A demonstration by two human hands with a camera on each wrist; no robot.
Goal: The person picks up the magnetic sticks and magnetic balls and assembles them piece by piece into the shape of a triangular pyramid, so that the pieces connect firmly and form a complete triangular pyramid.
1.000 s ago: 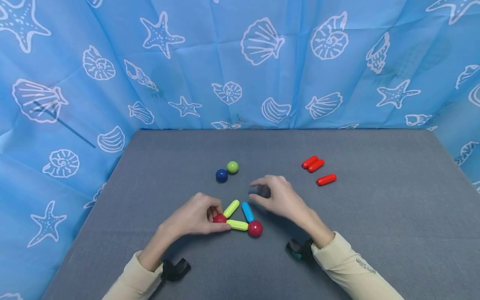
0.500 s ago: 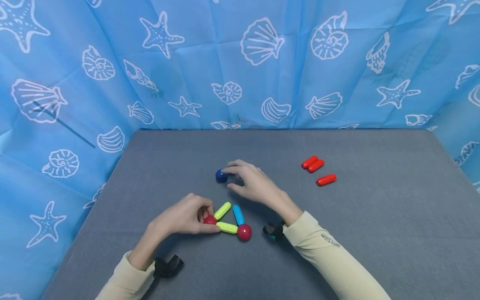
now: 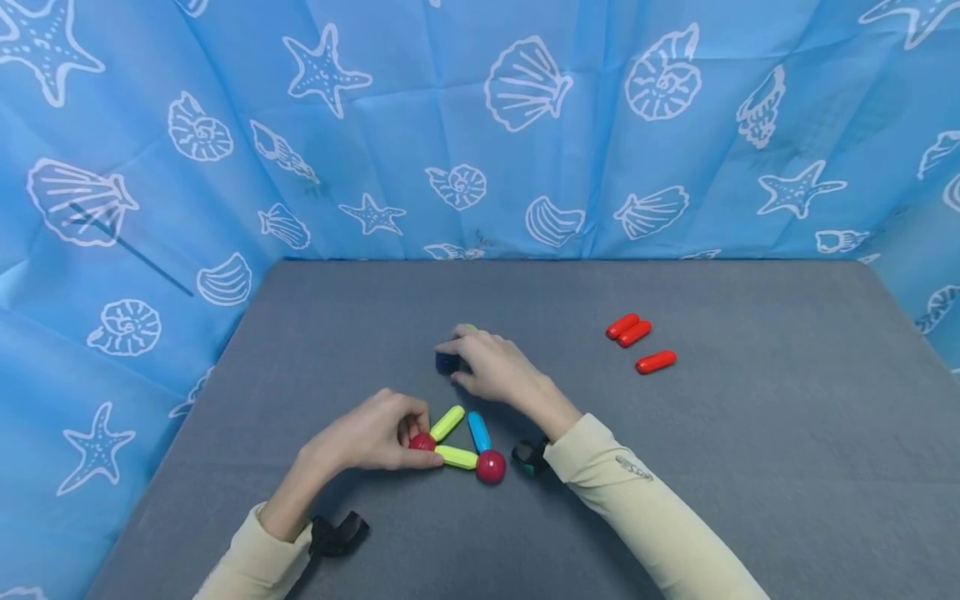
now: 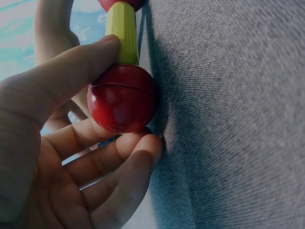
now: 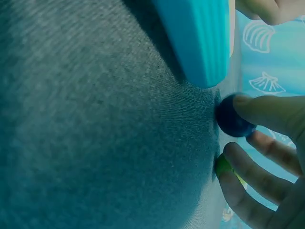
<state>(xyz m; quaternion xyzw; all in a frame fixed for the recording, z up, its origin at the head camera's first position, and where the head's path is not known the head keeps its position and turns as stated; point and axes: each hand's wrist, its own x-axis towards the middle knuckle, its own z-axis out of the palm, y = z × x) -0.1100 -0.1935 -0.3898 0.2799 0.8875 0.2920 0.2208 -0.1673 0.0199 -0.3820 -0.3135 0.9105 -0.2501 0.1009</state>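
Assembly work looks about halfway along, judging by how the pieces lie. On the grey table (image 3: 780,400), nearer its left edge than its right, five pieces form an open three-sided outline. One red ball (image 3: 422,442) sits at the left corner, with an upper yellow-green rod (image 3: 447,423) and a lower yellow-green rod (image 3: 456,457) meeting it. The lower rod runs to a second red ball (image 3: 491,467), from which a light blue rod (image 3: 478,431) points toward the table's far edge. Two corners therefore appear done; the third has no ball, and the free ends of the upper rod and the blue rod stand apart.

The left hand (image 3: 372,435) steadies this group, fingers curled about the left red ball and thumb pressed along the lower rod. Farther toward the far edge, the right hand (image 3: 491,367) pinches a dark blue ball (image 5: 232,118) between thumb and index finger, its other fingers beside a green ball (image 5: 223,166) that they partly hide. Whether they touch it I cannot tell.

Three red rods (image 3: 634,333) lie loose, right of the hands and toward the far right corner, two side by side and one apart. These, like the blue and green balls, are not yet part of the outline.
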